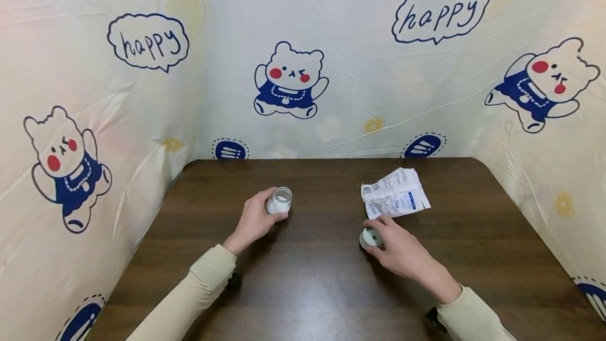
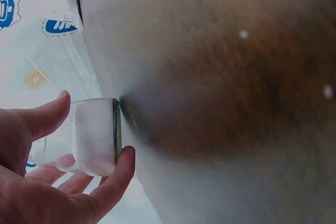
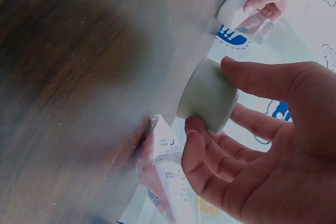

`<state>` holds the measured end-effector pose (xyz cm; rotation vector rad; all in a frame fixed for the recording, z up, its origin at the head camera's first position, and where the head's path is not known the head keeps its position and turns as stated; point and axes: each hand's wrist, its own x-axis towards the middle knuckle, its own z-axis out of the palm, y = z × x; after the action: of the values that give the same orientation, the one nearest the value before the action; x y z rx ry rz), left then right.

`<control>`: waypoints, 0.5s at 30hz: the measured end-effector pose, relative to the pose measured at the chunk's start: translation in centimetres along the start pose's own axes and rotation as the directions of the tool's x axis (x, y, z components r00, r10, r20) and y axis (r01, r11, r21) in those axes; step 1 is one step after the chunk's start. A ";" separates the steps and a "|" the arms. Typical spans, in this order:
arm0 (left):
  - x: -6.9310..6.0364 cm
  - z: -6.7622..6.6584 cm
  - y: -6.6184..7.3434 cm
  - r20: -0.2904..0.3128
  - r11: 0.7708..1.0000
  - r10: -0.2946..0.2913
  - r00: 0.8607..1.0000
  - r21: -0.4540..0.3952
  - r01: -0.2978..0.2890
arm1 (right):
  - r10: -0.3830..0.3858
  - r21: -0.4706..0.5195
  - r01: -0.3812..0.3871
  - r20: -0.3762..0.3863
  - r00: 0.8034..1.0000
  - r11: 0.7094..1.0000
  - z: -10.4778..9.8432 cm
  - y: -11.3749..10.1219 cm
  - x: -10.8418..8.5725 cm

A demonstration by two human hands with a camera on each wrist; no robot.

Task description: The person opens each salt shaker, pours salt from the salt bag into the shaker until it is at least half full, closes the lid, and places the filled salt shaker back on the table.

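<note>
My left hand [image 1: 255, 219] grips a small clear glass jar [image 1: 279, 204], its mouth uncovered and white contents inside. In the left wrist view, the thumb and fingers curl round the jar [image 2: 94, 137], whose base is at or just above the table; contact is hard to tell. To the right, my right hand [image 1: 404, 251] holds a round, pale green lid [image 1: 369, 239] by its edge between thumb and fingers. The right wrist view shows this lid [image 3: 209, 95] tilted, close to the tabletop. A crumpled white printed packet [image 1: 395, 193] lies just beyond my right hand.
The brown wooden table [image 1: 312, 278] has rounded far corners. A pale curtain [image 1: 350, 88] printed with bears and the word "happy" surrounds its back and both sides. Small white specks dot the tabletop in the wrist views.
</note>
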<state>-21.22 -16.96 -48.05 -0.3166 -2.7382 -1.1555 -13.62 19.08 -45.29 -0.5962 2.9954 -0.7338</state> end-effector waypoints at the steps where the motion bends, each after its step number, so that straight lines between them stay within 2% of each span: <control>1: 0.0 0.0 0.0 -0.001 1.000 0.002 1.000 0.001 -0.002 | -0.004 0.002 0.004 -0.005 1.000 1.000 0.1 0.0 0.1; 15: 0.0 0.0 0.1 -0.007 1.000 0.015 1.000 0.000 -0.015 | -0.046 0.028 0.047 -0.028 0.999 0.999 0.9 -0.7 2.1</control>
<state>-21.18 -16.88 -47.92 -0.3321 -2.7252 -1.1503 -15.24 17.32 -45.60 -0.6621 2.9995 -0.7925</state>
